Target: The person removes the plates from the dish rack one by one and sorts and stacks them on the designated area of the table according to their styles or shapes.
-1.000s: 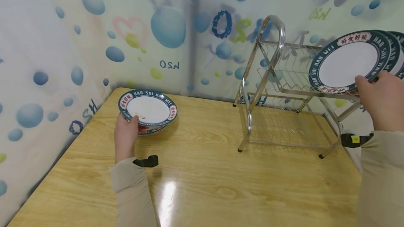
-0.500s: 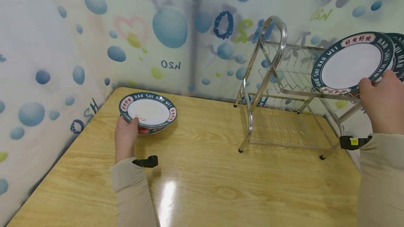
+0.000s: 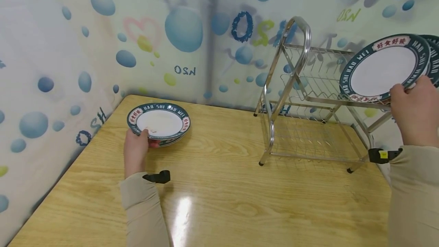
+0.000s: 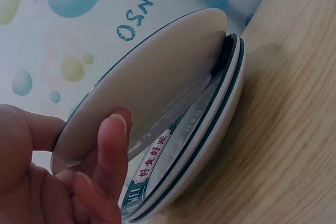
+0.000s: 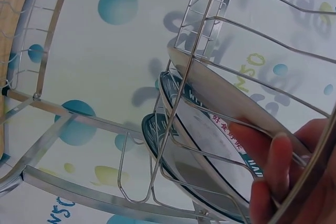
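Note:
My left hand [image 3: 135, 149] pinches the near-left rim of a white plate [image 3: 161, 123] with a dark green lettered border. In the left wrist view that plate is tilted, its near side raised above two stacked plates [image 4: 223, 124] and its far edge close to them. My right hand [image 3: 416, 109] pinches the lower right rim of a matching plate [image 3: 384, 69], which leans upright on the upper tier of the metal dish rack [image 3: 303, 54]. More plates [image 5: 194, 150] of that pattern stand behind it between the rack wires.
The rack stands on a wooden table [image 3: 219, 201] near its right end. Its lower wire tier [image 3: 308, 136] shows no plates. A patterned wall covering [image 3: 205, 68] closes off the back and left sides of the table.
The far edge of the left plate has sunk a little while my hand keeps its rim. The plate at my right hand has shifted slightly right, over the plates behind it.

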`<state>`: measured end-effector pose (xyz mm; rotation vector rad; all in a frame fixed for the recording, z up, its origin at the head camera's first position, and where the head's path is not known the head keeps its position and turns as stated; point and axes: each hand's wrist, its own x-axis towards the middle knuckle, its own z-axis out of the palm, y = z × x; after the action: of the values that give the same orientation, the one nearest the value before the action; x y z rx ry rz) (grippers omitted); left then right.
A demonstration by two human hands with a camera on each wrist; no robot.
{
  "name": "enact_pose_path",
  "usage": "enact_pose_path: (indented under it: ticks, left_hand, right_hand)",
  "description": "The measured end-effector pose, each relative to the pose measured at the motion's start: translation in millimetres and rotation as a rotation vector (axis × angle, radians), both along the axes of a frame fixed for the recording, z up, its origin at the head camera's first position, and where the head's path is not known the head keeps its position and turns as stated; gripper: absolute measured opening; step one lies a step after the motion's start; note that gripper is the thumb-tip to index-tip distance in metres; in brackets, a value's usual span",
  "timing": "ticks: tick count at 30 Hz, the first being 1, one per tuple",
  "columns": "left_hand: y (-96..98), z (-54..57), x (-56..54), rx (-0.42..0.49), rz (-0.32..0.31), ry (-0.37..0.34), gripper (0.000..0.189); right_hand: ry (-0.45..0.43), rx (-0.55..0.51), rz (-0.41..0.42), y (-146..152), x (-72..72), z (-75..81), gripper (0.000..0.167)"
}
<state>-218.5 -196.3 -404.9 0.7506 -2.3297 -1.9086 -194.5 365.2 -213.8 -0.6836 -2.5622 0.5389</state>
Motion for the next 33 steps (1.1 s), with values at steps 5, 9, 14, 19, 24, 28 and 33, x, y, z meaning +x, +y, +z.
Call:
enact_pose_path:
  ticks: [5,9,14,19,24,28,33]
  left_hand:
    - [-5.4,-2.3,0.8,0.001,0.009,-0.026,0.049]
    - [-8.3,-3.5,0.9,-0.017,-0.011,-0.036,0.046]
    - [-8.1,-3.4,0.0,-0.003,0.002,-0.027,0.041]
    - [-6.2,-2.9,-0.4,-0.008,0.024,-0.03,0.041]
    - [-4.7,-2.1,-0.1,-0.027,0.038,-0.056,0.049]
    - [-4.5,-0.5,-0.5,-0.045,0.037,-0.09,0.056]
    - [-6.2,0.9,-0.9,-0.088,0.026,-0.109,0.062]
  right_hand:
    - [0.039,-0.007,-0.024,-2.9,-0.8,-1.7,0.052]
    - [0.075,-0.033,-0.066,-6.7,-0.7,-2.9,0.053]
    - [0.139,-0.066,-0.128,-9.0,-1.8,-5.5,0.051]
    - [0.207,-0.126,-0.163,-7.3,-1.5,-7.6,0.048]
    - [0.218,-0.203,-0.165,-5.4,2.5,-8.2,0.048]
    - [0.235,-0.287,-0.167,-3.6,4.2,-7.8,0.048]
    - [0.272,-0.345,-0.176,-3.3,2.0,-7.6,0.046]
